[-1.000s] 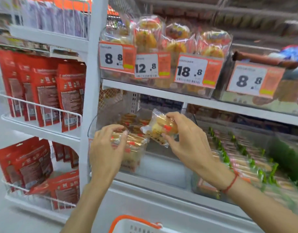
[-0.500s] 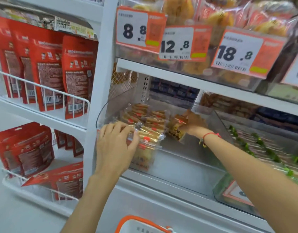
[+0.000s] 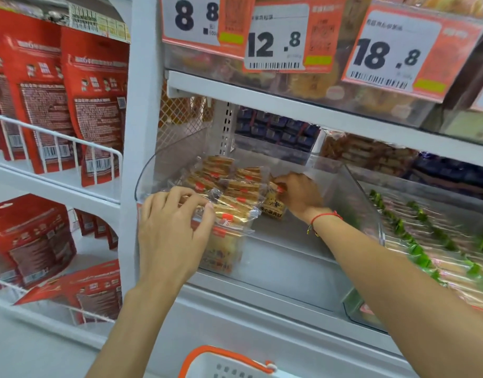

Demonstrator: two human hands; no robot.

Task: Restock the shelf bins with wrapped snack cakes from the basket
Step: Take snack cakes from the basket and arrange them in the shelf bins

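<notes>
Showing: two bare hands reaching into a clear shelf bin [image 3: 366, 203] on a white store shelf, seen from the head camera.
Left hand: the left hand [image 3: 172, 227] rests over the near left rim of the bin, fingers [image 3: 199, 205] spread and bent onto the nearest stacked snack cakes [image 3: 232, 197]; it presses on the wrappers, with no pinch visible.
Right hand: the right hand [image 3: 300, 195] is farther inside, near mid-bin, its fingers curled round one wrapped snack cake [image 3: 274, 204] that stands on the bin floor just right of the stack, touching it.
Wrist: a red cord bracelet [image 3: 323, 218] sits on the right wrist, above the bare floor of the bin.
Stack: the cakes fill the left part of the bin from the near wall toward the far wall, in rows.
Open room: the right part of the bin floor, between the held cake and the slanted right wall, lies bare.
Edges: the left wall of the bin curves up beside the white upright [image 3: 142, 132]; the right wall abuts a neighbouring bin of green-tipped packets [image 3: 426, 241].
Above: the upper shelf edge [image 3: 289, 105] overhangs the bin, carrying price tags [image 3: 275, 36] reading 8.8, 12.8 and 18.8.
Below: the basket [image 3: 226, 361], white with an orange handle, shows at the bottom edge, near the shelf base.
Left: red pouches [image 3: 93, 105] stand behind wire rails.
</notes>
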